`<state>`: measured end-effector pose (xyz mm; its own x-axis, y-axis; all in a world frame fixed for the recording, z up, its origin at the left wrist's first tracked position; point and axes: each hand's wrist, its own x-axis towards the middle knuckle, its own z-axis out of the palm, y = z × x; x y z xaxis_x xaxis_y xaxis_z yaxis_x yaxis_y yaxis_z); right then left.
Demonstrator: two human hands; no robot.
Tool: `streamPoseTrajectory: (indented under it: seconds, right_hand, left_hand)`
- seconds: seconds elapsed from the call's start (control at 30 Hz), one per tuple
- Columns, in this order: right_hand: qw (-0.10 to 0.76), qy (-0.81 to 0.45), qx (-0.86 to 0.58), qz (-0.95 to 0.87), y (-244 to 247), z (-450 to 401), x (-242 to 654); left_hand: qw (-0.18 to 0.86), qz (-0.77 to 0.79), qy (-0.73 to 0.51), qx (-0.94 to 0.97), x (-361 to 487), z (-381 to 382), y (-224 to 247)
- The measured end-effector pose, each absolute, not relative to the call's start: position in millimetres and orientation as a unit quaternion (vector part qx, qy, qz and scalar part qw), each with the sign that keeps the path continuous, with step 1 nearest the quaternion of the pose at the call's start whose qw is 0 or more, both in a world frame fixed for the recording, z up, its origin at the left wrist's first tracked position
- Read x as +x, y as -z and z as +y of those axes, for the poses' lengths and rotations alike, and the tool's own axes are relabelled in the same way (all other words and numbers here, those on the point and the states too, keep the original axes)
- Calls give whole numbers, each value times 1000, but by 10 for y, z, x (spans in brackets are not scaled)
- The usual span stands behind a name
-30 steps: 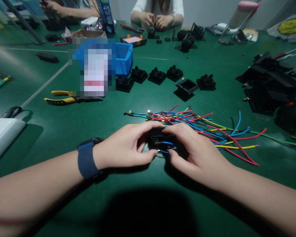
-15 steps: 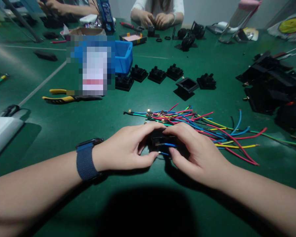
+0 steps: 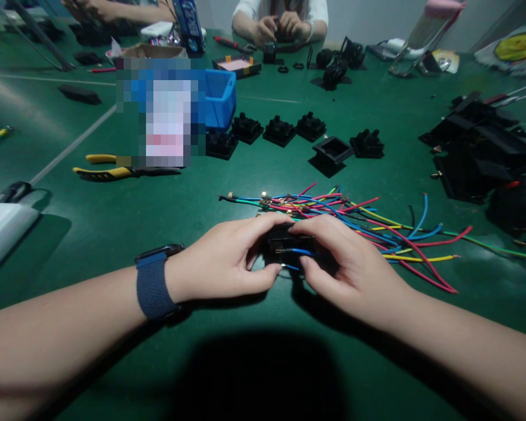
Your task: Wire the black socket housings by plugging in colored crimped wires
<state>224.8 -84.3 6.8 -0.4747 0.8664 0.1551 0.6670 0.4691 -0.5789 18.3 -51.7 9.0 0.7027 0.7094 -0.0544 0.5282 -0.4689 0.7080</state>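
Note:
Between my hands is a small black plastic housing (image 3: 284, 244), partly covered by my fingers. A short blue wire (image 3: 300, 251) with a metal end lies across its near side, and a second blue wire end shows just below. My left hand (image 3: 234, 257) grips the housing from the left, its thumb tip by the lower wire's metal end. Curled around the right side, my right hand (image 3: 350, 263) has its thumb close to the blue wires. Right behind the hands lies a loose bundle of red, blue, yellow and green wires (image 3: 363, 219), several with brass terminals.
Several black socket parts (image 3: 280, 130) stand in a row beyond the wires, near a blue bin (image 3: 221, 99). Yellow-handled pliers (image 3: 109, 172) lie left. Black parts are heaped (image 3: 477, 152) at right. Across the table, a co-worker's hands (image 3: 284, 28) handle a small part.
My hands keep nearly the same hold on the housing, with the blue wires shifted very slightly. Across the table, the co-worker's hands have lifted a little.

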Motion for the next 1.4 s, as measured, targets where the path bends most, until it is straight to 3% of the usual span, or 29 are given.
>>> streamPoseTrajectory:
  seconds: [0.3,0.8,0.9,1.13,1.4]
  right_hand:
    - [212,-148,-463,-848,-57,-850,2223]
    - [207,-80,-457,-861,-39,-824,2229]
    - [193,-73,-443,-873,-39,-816,2225]
    - [210,-65,-431,-875,-2,-831,2259]
    - [218,-90,-438,-867,-4,-827,2251]
  left_hand:
    - [406,388,-122,818,159,-499,-102]
    - [610,405,-190,654,168,-428,-132]
    - [601,418,-184,655,174,-419,-124]
    - [469,417,-158,763,172,-468,-146]
    - [512,424,-162,729,153,-454,-129]
